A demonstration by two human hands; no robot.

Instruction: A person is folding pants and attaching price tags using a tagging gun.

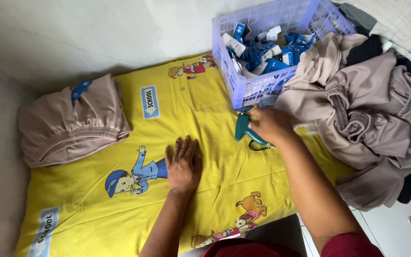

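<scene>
In the head view, the person's left hand (183, 164) lay flat on the yellow printed cloth (120, 209), palm down and fingers spread, holding nothing. It rested just beside a cartoon figure in blue.

The right hand (272, 124) was further forward, its fingers curled over the rear of a teal tagging gun (242, 127). The gun's nose pointed toward the lilac plastic basket (224, 62). The tool sat low on the cloth, just in front of the basket, and the hand appeared to be gripping its handle, though the palm hid how firmly.

Blue and white paper tags (267, 50) filled the basket. A loose pile of taupe garments (367, 114) lay to the right, touching the basket's side. At the far left, well apart from both hands, a folded taupe garment (72, 126) rested on the cloth with a blue tag (81, 89) on its waistband.

The step in hand looked like taking hold of the tagging gun while the left hand steadied the cloth. Using the gun would call for a full wrap round the handle with a finger on the trigger. It would also need a tag from the basket and a garment from the pile within reach.
</scene>
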